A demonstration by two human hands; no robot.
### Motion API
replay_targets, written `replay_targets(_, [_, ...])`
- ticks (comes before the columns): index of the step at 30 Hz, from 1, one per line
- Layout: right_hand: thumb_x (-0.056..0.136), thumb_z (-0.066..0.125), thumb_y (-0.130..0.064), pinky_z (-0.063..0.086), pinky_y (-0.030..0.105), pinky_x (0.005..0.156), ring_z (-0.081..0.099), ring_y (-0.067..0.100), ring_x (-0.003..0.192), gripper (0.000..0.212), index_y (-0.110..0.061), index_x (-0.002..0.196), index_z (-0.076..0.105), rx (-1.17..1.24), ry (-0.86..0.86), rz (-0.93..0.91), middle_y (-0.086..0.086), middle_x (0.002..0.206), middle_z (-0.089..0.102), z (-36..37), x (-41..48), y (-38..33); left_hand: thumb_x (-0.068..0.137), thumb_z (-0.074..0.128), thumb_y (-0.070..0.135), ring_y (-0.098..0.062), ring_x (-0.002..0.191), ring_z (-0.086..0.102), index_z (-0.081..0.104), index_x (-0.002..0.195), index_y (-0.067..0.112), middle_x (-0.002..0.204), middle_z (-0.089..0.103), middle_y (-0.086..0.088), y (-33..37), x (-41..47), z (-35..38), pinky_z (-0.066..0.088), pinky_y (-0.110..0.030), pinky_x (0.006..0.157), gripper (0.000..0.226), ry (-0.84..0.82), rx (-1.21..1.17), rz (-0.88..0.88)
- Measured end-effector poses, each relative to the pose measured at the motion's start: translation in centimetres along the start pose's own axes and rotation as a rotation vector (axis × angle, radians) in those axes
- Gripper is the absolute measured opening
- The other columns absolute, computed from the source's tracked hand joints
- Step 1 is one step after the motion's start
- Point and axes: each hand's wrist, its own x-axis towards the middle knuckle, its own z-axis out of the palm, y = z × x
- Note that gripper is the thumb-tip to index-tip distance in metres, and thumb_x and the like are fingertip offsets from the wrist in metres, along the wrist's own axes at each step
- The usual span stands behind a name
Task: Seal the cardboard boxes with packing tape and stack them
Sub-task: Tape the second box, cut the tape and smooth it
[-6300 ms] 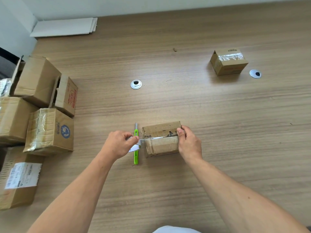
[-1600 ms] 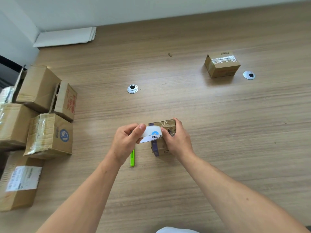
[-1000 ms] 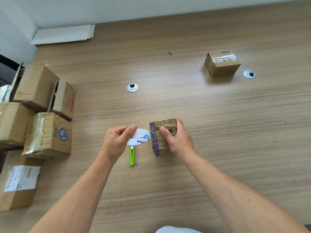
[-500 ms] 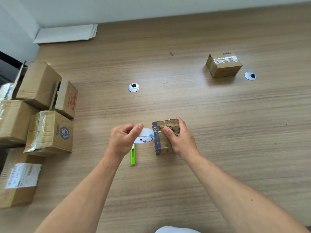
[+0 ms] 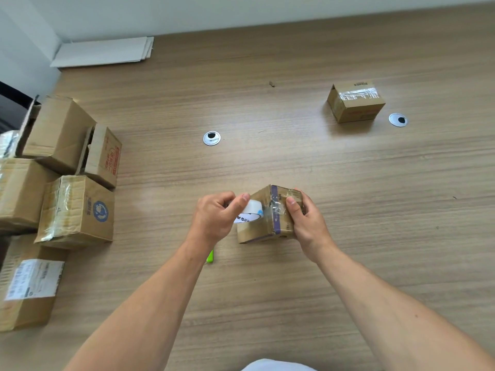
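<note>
Left hand [image 5: 214, 218] holds tape roll [image 5: 251, 211] against corner-forward box [image 5: 263, 228] gripped by right hand [image 5: 308, 223].

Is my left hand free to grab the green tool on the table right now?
Probably not yet: the left hand grips the tape roll at the small box. The green tool lies close beneath that wrist, nothing else over it.

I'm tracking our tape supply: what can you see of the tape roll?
The tape roll is a white ring with dark print and a blue mark on its side. The left hand grips it, thumb over its rim, tilted, close against the small cardboard box that the right hand holds. Fingers hide its left part.
</note>
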Motion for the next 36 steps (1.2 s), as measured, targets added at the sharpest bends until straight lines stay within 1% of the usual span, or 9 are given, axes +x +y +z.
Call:
replay_targets(2, [0.079, 0.067, -0.073, 0.049, 0.056, 0.105, 0.068, 0.025, 0.115, 0.053, -0.038, 0.119, 0.066, 0.056, -0.022, 0.054, 0.001, 0.120, 0.073, 0.3, 0.0, 0.8, 0.084, 0.061, 0.052, -0.009, 0.048, 0.022, 0.027, 0.050, 0.022, 0.047, 0.021, 0.010, 0.4, 0.1, -0.2, 0.018, -0.023, 0.048, 0.057, -0.024, 0.016, -0.004])
replay_targets(5, [0.072, 0.066, -0.083, 0.042, 0.054, 0.113, 0.059, 0.020, 0.130, 0.081, -0.040, 0.139, 0.054, 0.106, -0.038, 0.105, -0.003, 0.138, 0.064, 0.7, 0.7, 2.5, 0.084, 0.058, 0.057, -0.009, 0.048, 0.023, 0.028, 0.051, 0.022, 0.047, 0.022, 0.010, 0.5, -0.2, -0.8, 0.018, -0.023, 0.047, 0.057, -0.061, 0.069, 0.004])
replay_targets(8, [0.081, 0.060, -0.075, 0.041, 0.037, 0.115, 0.056, 0.010, 0.129, 0.085, -0.031, 0.151, 0.043, 0.007, -0.008, 0.112, -0.005, 0.143, 0.058, 0.7, 0.3, 1.5, 0.084, 0.057, 0.058, -0.010, 0.049, 0.022, 0.028, 0.050, 0.021, 0.049, 0.021, 0.009, 0.8, 0.0, -0.6, 0.018, -0.026, 0.048, 0.058, -0.081, 0.098, -0.017])
replay_targets(11, [0.097, 0.050, -0.057, 0.042, 0.007, 0.084, 0.062, 0.005, 0.102, 0.066, -0.022, 0.152, 0.042, -0.219, 0.068, 0.069, -0.004, 0.119, 0.066, -0.2, 0.6, 1.2, 0.090, 0.063, 0.050, -0.011, 0.049, 0.024, 0.030, 0.050, 0.019, 0.046, 0.023, 0.008, 1.7, 0.4, 0.4, 0.020, -0.026, 0.050, 0.061, -0.105, 0.123, -0.025])
replay_targets(16, [0.103, 0.055, -0.036, 0.040, 0.026, 0.090, 0.057, 0.018, 0.100, 0.038, -0.016, 0.135, 0.061, -0.541, 0.217, -0.112, 0.009, 0.115, 0.062, -1.8, 1.2, 0.9, 0.095, 0.064, 0.045, -0.018, 0.053, 0.029, 0.032, 0.053, 0.014, 0.046, 0.028, 0.006, 3.5, 1.1, 3.1, 0.025, -0.034, 0.054, 0.062, -0.142, 0.227, -0.020])
replay_targets(20, [0.102, 0.054, -0.039, 0.050, 0.037, 0.085, 0.066, 0.016, 0.093, 0.025, -0.023, 0.104, 0.072, -0.315, 0.153, -0.079, -0.005, 0.096, 0.073, -2.1, 0.9, -0.2, 0.097, 0.059, 0.049, -0.027, 0.059, 0.041, 0.037, 0.053, 0.014, 0.050, 0.042, -0.003, 5.1, 1.7, 4.8, 0.035, -0.039, 0.060, 0.060, -0.168, 0.322, -0.043])
replay_targets(25, [0.099, 0.057, -0.044, 0.049, 0.039, 0.097, 0.062, 0.022, 0.107, 0.038, -0.021, 0.129, 0.062, -0.391, 0.159, 0.048, 0.006, 0.116, 0.066, -1.3, 1.5, 1.5, 0.099, 0.054, 0.050, -0.029, 0.063, 0.044, 0.041, 0.055, 0.015, 0.051, 0.044, -0.002, 5.8, 1.6, 6.1, 0.034, -0.039, 0.062, 0.058, -0.223, 0.357, -0.025])
replay_targets(30, [0.101, 0.055, -0.041, 0.047, 0.033, 0.086, 0.061, 0.022, 0.104, 0.035, -0.022, 0.130, 0.061, -0.363, 0.207, 0.039, 0.008, 0.117, 0.062, -0.4, 1.6, 2.3, 0.099, 0.057, 0.048, -0.027, 0.059, 0.045, 0.048, 0.061, 0.008, 0.054, 0.048, -0.007, 5.1, 1.9, 6.2, 0.037, -0.039, 0.060, 0.055, -0.226, 0.286, -0.012])
replay_targets(36, [0.102, 0.050, -0.042, 0.049, 0.039, 0.092, 0.060, 0.020, 0.105, 0.035, -0.024, 0.131, 0.060, -0.368, 0.219, 0.044, 0.005, 0.119, 0.061, 0.0, 1.3, 2.3, 0.093, 0.063, 0.048, -0.017, 0.054, 0.041, 0.055, 0.066, 0.005, 0.053, 0.041, 0.000, 4.2, 1.8, 5.6, 0.033, -0.033, 0.056, 0.052, -0.277, 0.171, 0.011])
